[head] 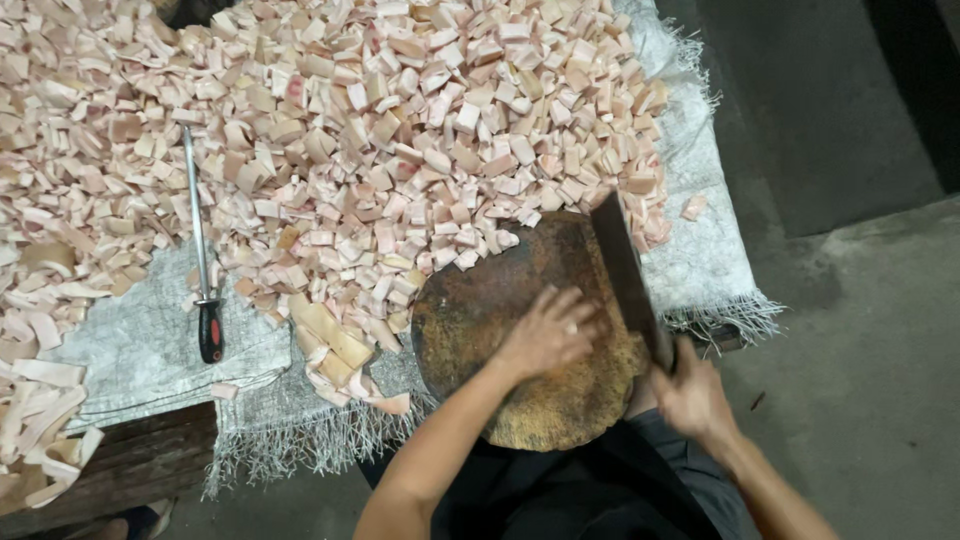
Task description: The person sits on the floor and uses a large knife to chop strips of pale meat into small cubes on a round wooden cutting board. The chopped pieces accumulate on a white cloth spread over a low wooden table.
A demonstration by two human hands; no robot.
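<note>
- Our left hand (545,335) lies flat, fingers spread, on the round chopping block (480,320).
- Our right hand (690,395) grips the cleaver (625,275), blade resting along the block's right edge beside the heap of cut pieces (400,130).

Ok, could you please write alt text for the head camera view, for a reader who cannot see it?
Seen from above, a person's left hand rests flat on a round, worn chopping block while the right hand grips a large cleaver at the block's edge. Behind it, a big heap of pale pink cut pieces lies on woven sacking, with a sharpening steel to the left.
</note>
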